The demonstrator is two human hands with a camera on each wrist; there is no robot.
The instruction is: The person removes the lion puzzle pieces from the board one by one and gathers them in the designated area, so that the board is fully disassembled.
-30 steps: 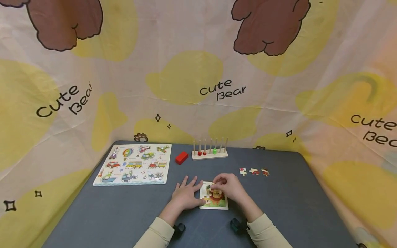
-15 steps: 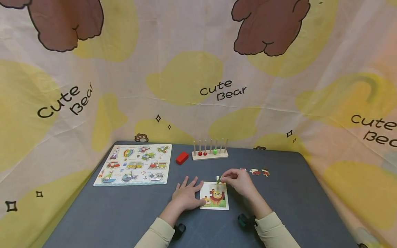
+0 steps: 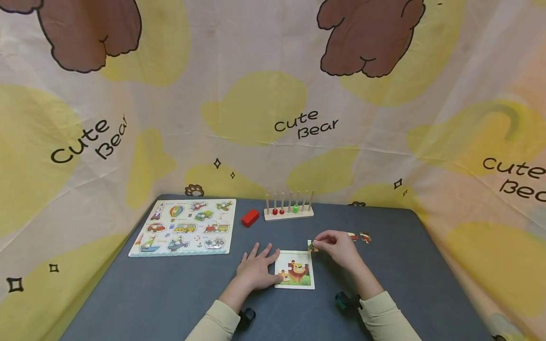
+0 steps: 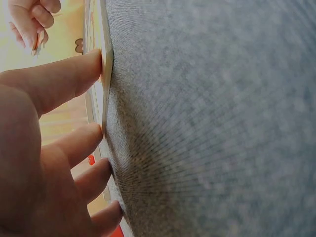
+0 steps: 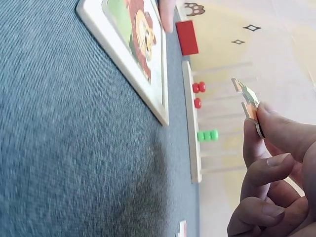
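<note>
A white-framed lion puzzle board lies on the table, its lower part filled with lion pieces and its upper part bare. My left hand rests at the board's left side with fingers spread; in the left wrist view the thumb and fingertips touch the board's edge. Up off the table, past the board's far right corner, my right hand pinches a jigsaw piece between thumb and forefinger. Two more jigsaw pieces lie behind that hand, one partly covered by it.
A vehicle puzzle board lies at the back left. Beside it are a red block and a wooden peg stand with red and green beads. A printed cloth hangs behind the table.
My right hand has lifted the jigsaw piece out of the lion board's upper area and carried it right and away, now covering some loose pieces. The left hand stays put.
</note>
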